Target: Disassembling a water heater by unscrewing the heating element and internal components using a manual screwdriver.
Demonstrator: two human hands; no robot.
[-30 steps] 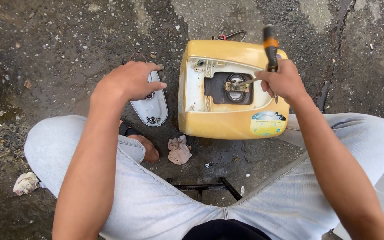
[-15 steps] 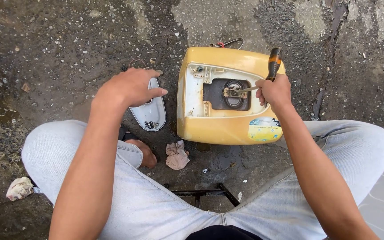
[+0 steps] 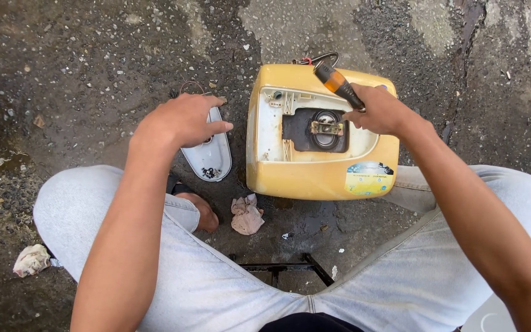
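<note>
Head view puts the yellow casing (image 3: 314,175) just ahead of my knees, lying flat on the wet, gritty ground (image 3: 93,74), slightly right of centre. Its top is open: I see a white inner panel (image 3: 271,132) with a dark recess holding a small metal fitting (image 3: 327,128). A round sticker (image 3: 364,177) sits on the front wall nearest me, and red and black wires (image 3: 314,59) loop out at the far edge.

My right hand (image 3: 385,114) hovers over the casing's right side, fingers wrapped firmly around a screwdriver with a black and orange handle (image 3: 338,85); the handle sticks up and away from me, and I cannot see the tip behind the hand.

My left hand (image 3: 182,120) hangs to the left of the casing, fingers loosely curled and holding nothing that I can make out. Beneath it lies a white oval cover (image 3: 209,161), with a few small dark bits, screws perhaps, collected at its near end.

Closer to me, a crumpled pinkish rag (image 3: 247,216) lies between my legs, beside a bare foot (image 3: 201,212). A black metal frame (image 3: 284,267) shows under my light grey trousers (image 3: 216,289). Another crumpled rag (image 3: 31,259) rests well off to the left.
</note>
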